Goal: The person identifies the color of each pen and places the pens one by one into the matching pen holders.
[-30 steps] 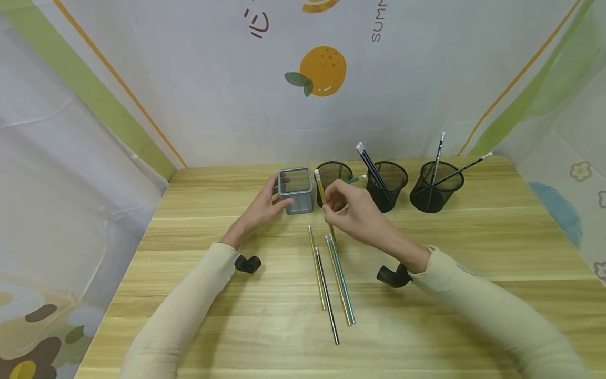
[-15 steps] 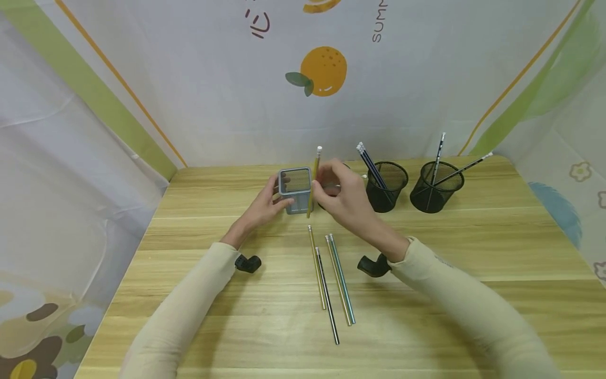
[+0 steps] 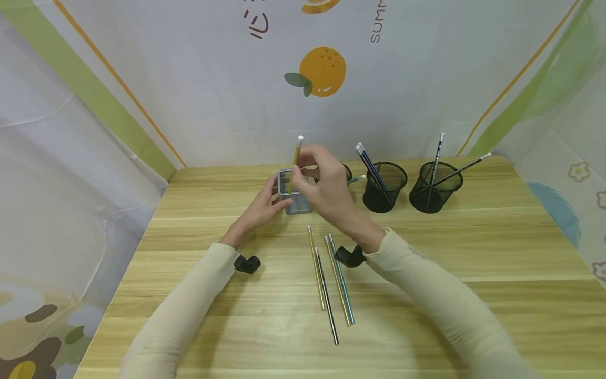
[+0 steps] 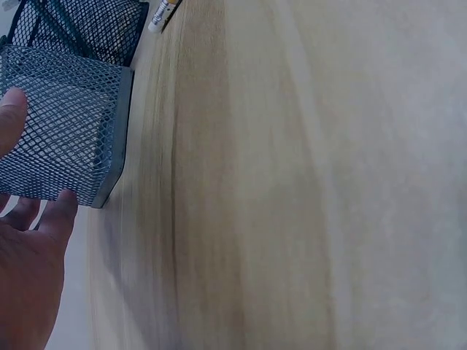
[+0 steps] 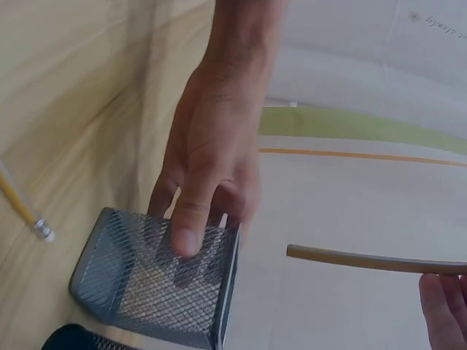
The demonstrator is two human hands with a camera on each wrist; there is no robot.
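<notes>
Shifting leftward since earlier, the right hand (image 3: 326,183) is pinching a yellow pencil (image 3: 297,152), fingers nearly together, above the mid-frame square mesh pen holder (image 3: 299,205); the left hand (image 3: 260,208) is gripping it wide-fingered.

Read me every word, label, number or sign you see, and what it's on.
"SUMM": sideways, cut off, on the white printed fabric backdrop.
"心", perhaps: dark red strokes there, cut off.
Too blurred: grey print on the cream right sleeve.
Too small: dark script on white fabric, right wrist view.
</notes>
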